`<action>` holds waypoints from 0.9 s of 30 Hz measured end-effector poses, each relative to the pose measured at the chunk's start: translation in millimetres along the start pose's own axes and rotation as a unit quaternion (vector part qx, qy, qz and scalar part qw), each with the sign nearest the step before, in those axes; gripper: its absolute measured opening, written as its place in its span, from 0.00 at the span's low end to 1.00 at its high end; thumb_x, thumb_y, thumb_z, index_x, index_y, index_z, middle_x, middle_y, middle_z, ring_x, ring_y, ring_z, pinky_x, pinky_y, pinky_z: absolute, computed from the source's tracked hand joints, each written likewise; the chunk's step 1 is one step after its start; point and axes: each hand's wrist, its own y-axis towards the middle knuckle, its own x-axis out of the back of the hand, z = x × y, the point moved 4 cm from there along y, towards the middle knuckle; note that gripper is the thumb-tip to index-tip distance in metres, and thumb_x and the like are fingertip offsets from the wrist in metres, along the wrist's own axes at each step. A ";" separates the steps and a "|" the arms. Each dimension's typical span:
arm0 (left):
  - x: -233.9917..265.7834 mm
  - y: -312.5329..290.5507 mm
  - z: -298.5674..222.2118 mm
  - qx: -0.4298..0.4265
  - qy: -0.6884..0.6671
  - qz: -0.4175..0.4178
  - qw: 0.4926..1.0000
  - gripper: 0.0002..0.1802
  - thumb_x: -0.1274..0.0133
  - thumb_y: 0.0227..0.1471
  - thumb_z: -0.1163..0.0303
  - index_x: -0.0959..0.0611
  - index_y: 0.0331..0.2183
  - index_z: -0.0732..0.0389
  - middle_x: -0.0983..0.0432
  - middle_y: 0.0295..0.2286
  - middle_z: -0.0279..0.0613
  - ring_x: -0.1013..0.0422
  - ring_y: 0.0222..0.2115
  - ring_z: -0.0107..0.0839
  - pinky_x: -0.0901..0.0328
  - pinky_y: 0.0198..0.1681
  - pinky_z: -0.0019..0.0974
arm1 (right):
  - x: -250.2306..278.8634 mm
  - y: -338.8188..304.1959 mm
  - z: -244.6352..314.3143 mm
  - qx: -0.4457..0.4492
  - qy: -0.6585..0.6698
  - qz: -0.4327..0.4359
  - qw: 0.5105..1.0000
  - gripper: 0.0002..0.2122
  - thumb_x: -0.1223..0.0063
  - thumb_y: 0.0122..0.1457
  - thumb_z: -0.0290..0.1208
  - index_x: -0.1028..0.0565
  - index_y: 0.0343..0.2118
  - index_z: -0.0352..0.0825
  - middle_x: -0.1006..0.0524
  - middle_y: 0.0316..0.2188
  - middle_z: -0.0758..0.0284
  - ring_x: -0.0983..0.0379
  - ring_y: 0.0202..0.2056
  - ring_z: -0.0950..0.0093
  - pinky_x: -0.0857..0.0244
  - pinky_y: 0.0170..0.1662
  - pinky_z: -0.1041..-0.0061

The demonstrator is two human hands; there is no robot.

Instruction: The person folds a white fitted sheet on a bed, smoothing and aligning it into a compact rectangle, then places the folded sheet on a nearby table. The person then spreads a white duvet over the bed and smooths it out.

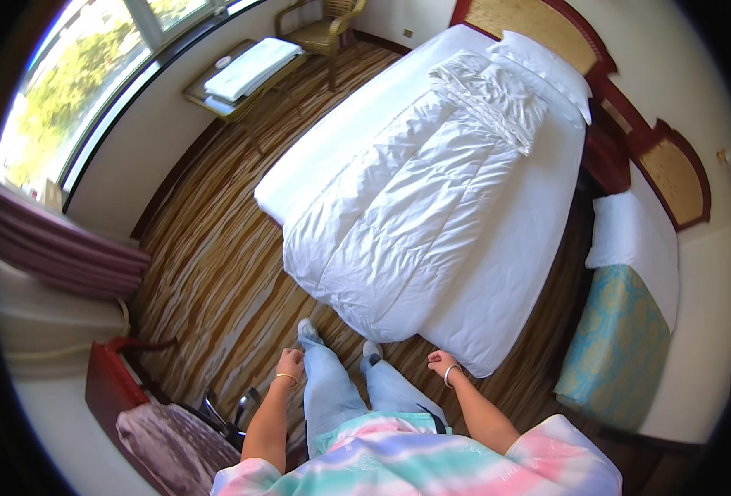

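A large bed point(539, 240) with a white sheet lies ahead of me, and a rumpled white duvet point(398, 198) is laid lengthwise over it. The duvet is bunched near the pillow end and hangs over the foot. My left hand point(290, 362) hangs beside my left thigh, its fingers loosely curled with nothing seen in them. Just short of the bed's foot corner is my right hand point(440, 361); its fingers are curled in too, and nothing shows in them. Neither hand appears to touch the bedding. White pillows point(539, 62) rest against the headboard point(547, 25).
A second bed point(617, 339) with a teal patterned cover stands at the right. Folded white linen point(250, 70) lies on a small table by the window, next to a chair point(320, 33). At lower left are a red desk point(117, 380) and a purple curtain point(68, 248).
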 end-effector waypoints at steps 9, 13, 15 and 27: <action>48.4 212.8 -31.3 -0.071 0.063 0.108 0.990 0.48 0.40 0.32 0.73 0.47 0.54 0.55 0.46 0.49 0.53 0.41 0.48 0.48 0.42 0.51 0.41 | -45.7 7.3 -6.2 -0.144 0.049 -0.110 0.982 0.19 0.38 0.37 0.23 0.29 0.36 0.33 0.27 0.38 0.64 0.31 0.40 0.72 0.36 0.43 0.75; 48.0 297.9 -26.9 -0.096 0.067 0.085 0.989 0.60 0.37 0.27 0.74 0.58 0.57 0.55 0.50 0.51 0.55 0.45 0.50 0.50 0.43 0.52 0.41 | -75.6 21.3 -7.4 -0.222 0.133 -0.174 0.950 0.30 0.36 0.34 0.22 0.35 0.44 0.34 0.33 0.46 0.62 0.36 0.47 0.68 0.38 0.47 0.71; 43.8 334.2 -22.9 -0.090 0.030 0.062 0.994 0.61 0.37 0.26 0.75 0.58 0.57 0.56 0.52 0.51 0.56 0.45 0.50 0.50 0.43 0.52 0.41 | -93.4 39.3 -11.2 -0.239 0.168 -0.227 0.929 0.33 0.37 0.33 0.19 0.38 0.47 0.34 0.35 0.49 0.61 0.37 0.47 0.68 0.36 0.43 0.70; 22.0 429.3 33.5 -0.100 -0.246 0.065 0.962 0.52 0.40 0.22 0.84 0.46 0.52 0.60 0.40 0.47 0.42 0.40 0.48 0.37 0.41 0.49 0.39 | -150.9 160.0 -42.1 -0.142 0.531 -0.291 0.783 0.33 0.46 0.33 0.09 0.39 0.46 0.39 0.34 0.45 0.68 0.37 0.45 0.71 0.36 0.37 0.70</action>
